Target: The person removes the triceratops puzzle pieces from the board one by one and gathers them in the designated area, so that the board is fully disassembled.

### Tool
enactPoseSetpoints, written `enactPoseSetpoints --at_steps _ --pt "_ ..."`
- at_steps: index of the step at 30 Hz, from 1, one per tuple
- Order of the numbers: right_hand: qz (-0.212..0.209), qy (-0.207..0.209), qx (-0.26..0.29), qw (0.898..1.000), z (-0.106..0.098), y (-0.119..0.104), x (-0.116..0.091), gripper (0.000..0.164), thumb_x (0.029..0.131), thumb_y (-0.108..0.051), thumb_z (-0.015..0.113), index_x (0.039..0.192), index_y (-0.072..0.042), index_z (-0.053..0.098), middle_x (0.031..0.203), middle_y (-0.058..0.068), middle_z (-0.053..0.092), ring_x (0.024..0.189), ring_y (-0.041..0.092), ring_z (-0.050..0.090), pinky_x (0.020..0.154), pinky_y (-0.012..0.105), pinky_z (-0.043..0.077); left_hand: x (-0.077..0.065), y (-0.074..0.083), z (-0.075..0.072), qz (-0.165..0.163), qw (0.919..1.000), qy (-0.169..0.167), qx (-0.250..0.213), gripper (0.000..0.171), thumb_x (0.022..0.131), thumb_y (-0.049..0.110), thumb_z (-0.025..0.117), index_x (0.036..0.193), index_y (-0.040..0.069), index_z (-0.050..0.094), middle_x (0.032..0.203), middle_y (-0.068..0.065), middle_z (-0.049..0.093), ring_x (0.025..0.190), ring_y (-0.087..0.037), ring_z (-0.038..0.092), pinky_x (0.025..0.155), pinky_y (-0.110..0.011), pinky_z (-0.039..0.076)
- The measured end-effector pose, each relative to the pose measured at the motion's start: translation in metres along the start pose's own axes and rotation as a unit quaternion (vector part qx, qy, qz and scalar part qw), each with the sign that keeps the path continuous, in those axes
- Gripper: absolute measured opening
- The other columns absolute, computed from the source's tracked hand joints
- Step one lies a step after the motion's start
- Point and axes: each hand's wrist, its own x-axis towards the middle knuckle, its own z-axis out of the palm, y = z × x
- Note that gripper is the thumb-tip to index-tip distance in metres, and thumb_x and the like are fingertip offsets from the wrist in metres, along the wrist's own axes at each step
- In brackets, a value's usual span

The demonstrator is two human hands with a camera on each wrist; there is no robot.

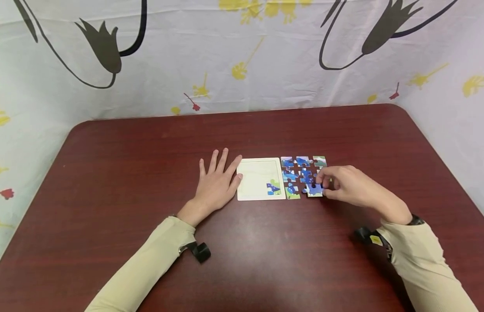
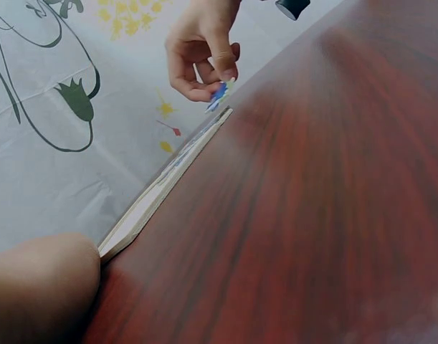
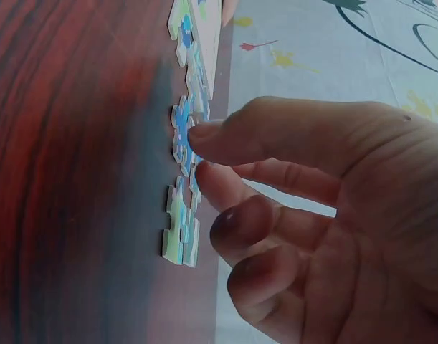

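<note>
My right hand (image 1: 345, 186) pinches a blue jigsaw piece (image 1: 314, 190) between thumb and fingers. In the left wrist view that same piece (image 2: 220, 94) is tilted, lifted above the table. My left hand (image 1: 216, 184) lies flat with fingers spread, its thumb and index finger touching the left edge of a white square puzzle tray (image 1: 253, 180). A blue and green piece (image 1: 273, 187) sits in the tray's lower right corner. Several loose jigsaw pieces (image 1: 290, 175) lie in rows right of the tray; my right hand partly covers some.
The dark red wooden table (image 1: 242, 260) has rounded far corners. Behind it hangs a white cloth (image 1: 156, 78) printed with flowers. Black wrist cameras (image 1: 201, 252) are strapped over both beige sleeves (image 1: 144, 264).
</note>
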Motion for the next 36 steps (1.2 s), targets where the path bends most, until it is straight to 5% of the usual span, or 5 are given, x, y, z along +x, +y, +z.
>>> enactPoseSetpoints --at_steps 7,36 --pt "0.004 -0.027 0.013 1.000 0.004 0.000 0.001 0.017 0.077 -0.001 0.069 0.090 -0.009 0.063 0.073 -0.008 0.054 0.056 0.006 0.047 0.055 0.026 0.041 0.000 0.000 0.000 0.001 1.0000 0.000 0.001 0.053 0.099 0.045 0.029 0.149 0.027 0.024 0.155 -0.010 0.010 0.140 -0.031 -0.001 0.104 -0.061 -0.001" --pt "0.002 -0.023 -0.012 1.000 0.010 0.001 0.007 0.018 0.076 -0.005 0.072 0.089 -0.011 0.062 0.075 -0.007 0.055 0.058 0.007 0.043 0.056 0.029 0.037 0.001 -0.001 0.002 0.002 1.0000 -0.003 0.006 0.054 0.099 0.047 0.027 0.149 0.028 0.021 0.155 -0.010 0.009 0.140 -0.031 -0.001 0.104 -0.061 -0.001"
